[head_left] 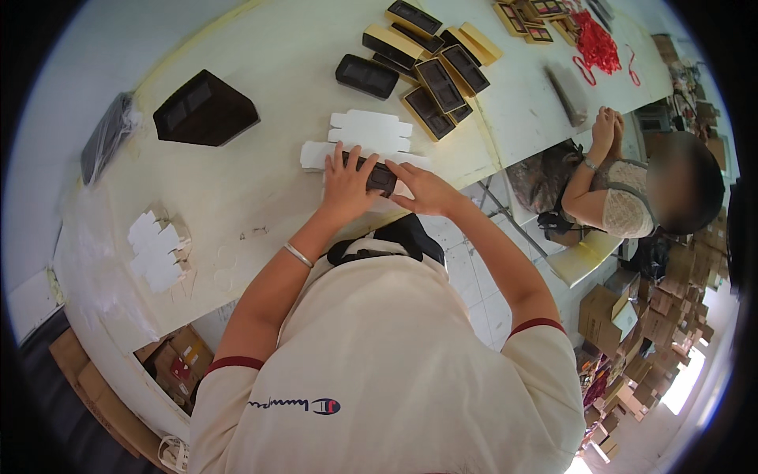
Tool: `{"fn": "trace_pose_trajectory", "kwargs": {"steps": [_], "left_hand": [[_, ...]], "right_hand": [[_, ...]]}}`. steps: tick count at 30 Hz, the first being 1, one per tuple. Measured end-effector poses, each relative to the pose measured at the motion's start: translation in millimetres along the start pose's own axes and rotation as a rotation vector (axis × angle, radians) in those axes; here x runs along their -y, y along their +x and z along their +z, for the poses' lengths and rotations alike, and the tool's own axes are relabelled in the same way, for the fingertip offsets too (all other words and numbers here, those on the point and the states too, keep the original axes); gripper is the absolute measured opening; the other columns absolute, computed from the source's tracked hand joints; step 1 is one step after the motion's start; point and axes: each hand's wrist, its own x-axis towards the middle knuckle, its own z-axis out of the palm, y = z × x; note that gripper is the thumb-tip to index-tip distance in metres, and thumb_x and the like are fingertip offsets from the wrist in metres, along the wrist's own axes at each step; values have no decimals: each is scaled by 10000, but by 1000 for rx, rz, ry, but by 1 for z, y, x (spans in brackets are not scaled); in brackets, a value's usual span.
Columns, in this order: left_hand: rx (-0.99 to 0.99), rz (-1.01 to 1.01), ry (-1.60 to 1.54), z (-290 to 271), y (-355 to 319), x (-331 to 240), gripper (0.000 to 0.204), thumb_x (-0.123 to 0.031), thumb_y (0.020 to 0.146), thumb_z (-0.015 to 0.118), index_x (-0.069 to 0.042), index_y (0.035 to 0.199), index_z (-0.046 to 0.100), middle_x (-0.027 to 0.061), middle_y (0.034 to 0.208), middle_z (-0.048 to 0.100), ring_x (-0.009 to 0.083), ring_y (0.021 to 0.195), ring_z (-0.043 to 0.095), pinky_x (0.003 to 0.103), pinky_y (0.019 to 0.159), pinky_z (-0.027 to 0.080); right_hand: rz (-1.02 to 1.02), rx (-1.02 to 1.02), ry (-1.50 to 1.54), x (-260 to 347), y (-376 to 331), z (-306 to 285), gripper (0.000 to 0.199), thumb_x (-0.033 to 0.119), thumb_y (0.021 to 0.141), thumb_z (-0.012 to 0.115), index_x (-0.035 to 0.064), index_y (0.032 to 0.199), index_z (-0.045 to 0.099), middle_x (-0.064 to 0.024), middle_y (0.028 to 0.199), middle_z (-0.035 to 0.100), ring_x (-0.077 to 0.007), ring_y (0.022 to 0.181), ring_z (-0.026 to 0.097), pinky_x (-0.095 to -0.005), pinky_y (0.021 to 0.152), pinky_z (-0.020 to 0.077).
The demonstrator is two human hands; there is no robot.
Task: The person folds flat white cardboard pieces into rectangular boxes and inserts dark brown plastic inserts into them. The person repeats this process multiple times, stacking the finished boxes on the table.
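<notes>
A black tray insert [382,181] with recessed compartments lies at the table's near edge, over an unfolded white carton blank [368,130]. My left hand [347,183] is on the insert's left part, fingers bent over its top and thumb at its near side. At its right end my right hand [423,189] grips it between thumb and forefinger. The hands cover part of the insert's edges. Beyond the carton, a loose black insert [366,77] lies beside a pile of gold-edged black boxes [440,84].
On the left stand a stack of black inserts [204,109] and a plastic-wrapped dark bundle [108,138]. Flat white cartons [155,251] lie nearer. Red ribbon [598,46] and gold boxes occupy the far right. Another person [624,189] sits at the table's right side, hands together.
</notes>
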Motion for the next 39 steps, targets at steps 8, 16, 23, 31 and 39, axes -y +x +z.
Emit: {"fn": "trace_pose_trajectory", "kwargs": {"steps": [8, 16, 23, 31, 39], "left_hand": [[203, 16, -158, -26, 6, 5, 709, -369, 764, 675, -206, 1388, 380, 158, 1413, 294, 460, 1323, 192, 552, 1063, 247], [192, -109, 25, -15, -8, -3, 604, -357, 880, 564, -286, 1429, 323, 120, 1480, 227, 426, 1354, 163, 619, 1058, 194], [35, -206, -189, 5, -1, 15, 432, -92, 890, 524, -183, 1312, 500, 131, 1399, 382, 319, 1323, 318, 552, 1039, 280], [-565, -408, -701, 2, 5, 5, 406, -50, 877, 557, -73, 1277, 490, 143, 1240, 531, 295, 1170, 501, 365, 956, 404], [123, -103, -51, -30, -29, 3, 739, -343, 712, 761, -170, 1349, 430, 124, 1436, 339, 322, 1365, 246, 536, 1111, 165]], "right_hand": [[25, -113, 10, -5, 4, 19, 671, 192, 743, 720, 18, 1316, 416, -181, 1022, 527, -360, 947, 557, -415, 811, 473], [59, -210, 271, -35, 14, 52, 642, 203, 682, 748, 121, 1270, 504, -165, 1073, 487, -360, 970, 544, -418, 826, 470], [148, -301, 180, -27, 20, 64, 725, 297, 679, 764, 120, 1313, 461, -167, 1118, 488, -355, 995, 528, -445, 821, 446], [-43, -307, -182, -16, 6, 31, 807, 266, 650, 765, 94, 1352, 407, -131, 1124, 522, -287, 1008, 514, -409, 833, 395], [145, -833, -247, -74, 27, -110, 810, 241, 678, 781, 51, 1363, 392, -189, 1335, 447, -353, 1185, 459, -452, 897, 414]]}}
